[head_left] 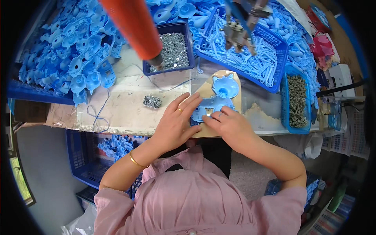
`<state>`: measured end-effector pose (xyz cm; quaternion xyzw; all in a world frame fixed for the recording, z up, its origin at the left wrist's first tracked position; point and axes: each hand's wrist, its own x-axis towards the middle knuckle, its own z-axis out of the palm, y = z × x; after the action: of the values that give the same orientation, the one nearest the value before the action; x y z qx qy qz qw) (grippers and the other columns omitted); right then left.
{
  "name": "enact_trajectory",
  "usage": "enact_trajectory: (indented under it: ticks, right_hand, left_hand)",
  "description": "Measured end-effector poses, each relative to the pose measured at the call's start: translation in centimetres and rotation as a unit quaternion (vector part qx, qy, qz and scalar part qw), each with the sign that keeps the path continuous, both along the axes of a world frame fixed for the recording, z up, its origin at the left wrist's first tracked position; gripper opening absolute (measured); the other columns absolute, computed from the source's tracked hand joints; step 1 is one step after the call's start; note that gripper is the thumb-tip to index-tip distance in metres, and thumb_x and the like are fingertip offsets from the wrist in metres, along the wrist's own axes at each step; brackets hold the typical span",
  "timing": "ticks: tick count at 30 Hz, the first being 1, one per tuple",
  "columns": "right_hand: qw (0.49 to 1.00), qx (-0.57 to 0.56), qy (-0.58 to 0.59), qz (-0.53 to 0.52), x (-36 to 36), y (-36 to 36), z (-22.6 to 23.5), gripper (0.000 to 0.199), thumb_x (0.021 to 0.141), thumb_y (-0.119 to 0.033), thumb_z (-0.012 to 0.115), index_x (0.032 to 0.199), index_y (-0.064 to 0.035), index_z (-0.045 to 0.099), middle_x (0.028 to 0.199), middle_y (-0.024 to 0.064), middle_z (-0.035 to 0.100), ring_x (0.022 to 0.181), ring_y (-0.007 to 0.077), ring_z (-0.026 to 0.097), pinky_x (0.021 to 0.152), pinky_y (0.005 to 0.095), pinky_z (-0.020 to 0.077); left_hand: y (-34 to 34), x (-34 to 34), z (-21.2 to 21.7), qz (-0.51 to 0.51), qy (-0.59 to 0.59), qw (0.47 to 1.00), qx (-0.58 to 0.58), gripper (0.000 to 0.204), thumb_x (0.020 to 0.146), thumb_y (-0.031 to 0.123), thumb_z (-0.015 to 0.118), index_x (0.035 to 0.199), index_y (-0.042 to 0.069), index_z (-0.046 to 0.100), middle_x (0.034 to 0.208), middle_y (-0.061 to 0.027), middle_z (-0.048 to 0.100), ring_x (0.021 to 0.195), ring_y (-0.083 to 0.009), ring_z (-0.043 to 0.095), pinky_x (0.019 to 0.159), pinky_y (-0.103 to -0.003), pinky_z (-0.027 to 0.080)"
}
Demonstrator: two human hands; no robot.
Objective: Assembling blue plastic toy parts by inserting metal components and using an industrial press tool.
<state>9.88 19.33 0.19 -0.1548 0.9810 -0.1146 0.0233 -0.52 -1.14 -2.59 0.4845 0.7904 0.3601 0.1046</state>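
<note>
In front of me a light-blue moulded plastic part (226,87) with a round cup shape rests on a tan board (206,88). Its near section lies under my fingers. My left hand (176,119) lies over the left side of that section, fingers stretched out, thumb pointing right along the near edge. From the right, my right hand (233,127) has its fingertips bent onto the near section, close to a small rectangular opening. Whether a small piece sits under those fingertips is hidden. A blurred orange tool (135,27) with a dark tip hangs above the table, left of centre.
Blue baskets hold screws (172,49), light-blue ring-ended rods (250,53) and dark greenish small parts (297,100). Blue plastic parts (70,51) are heaped at left. A silvery clump (152,102) and loose cord (98,115) lie nearby. A metal fixture (238,35) hangs overhead.
</note>
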Motion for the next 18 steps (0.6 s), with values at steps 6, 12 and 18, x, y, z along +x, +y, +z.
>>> enact_trajectory:
  ticks: [6,12,18]
  right_hand:
    - [0.970,-0.241,0.022,0.003,-2.5,4.9,-0.7,0.025,0.087,-0.006,0.063,0.111,-0.0072,0.071,0.101,0.0094,0.071,0.091,0.0301,0.067,0.080,0.0388,0.0552]
    - [0.948,0.040,0.229,-0.217,-9.3,15.6,-0.8,0.023,0.084,-0.001,0.065,0.104,-0.0096,0.072,0.100,0.0100,0.066,0.093,0.0296,0.065,0.075,0.0422,0.0538]
    - [0.952,0.027,0.244,-0.183,-10.1,17.0,-1.9,0.019,0.085,-0.003,0.066,0.104,-0.0065,0.065,0.104,0.0084,0.063,0.096,0.0253,0.065,0.076,0.0371,0.0543]
  left_hand:
    - [0.0,0.2,0.2,0.011,-0.012,1.000,-0.019,0.075,0.080,0.013,0.076,0.147,0.004,0.042,0.155,-0.0171,0.041,0.141,-0.0410,0.036,0.116,-0.048,0.032]
    - [0.8,0.5,0.7,0.006,0.000,1.000,-0.010,0.067,0.082,0.016,0.073,0.142,0.004,0.047,0.154,-0.0179,0.040,0.139,-0.0415,0.037,0.116,-0.048,0.033]
    - [0.5,0.5,0.8,0.003,0.025,0.999,-0.032,0.065,0.082,0.018,0.074,0.140,0.004,0.048,0.153,-0.0188,0.039,0.139,-0.0416,0.037,0.114,-0.048,0.034]
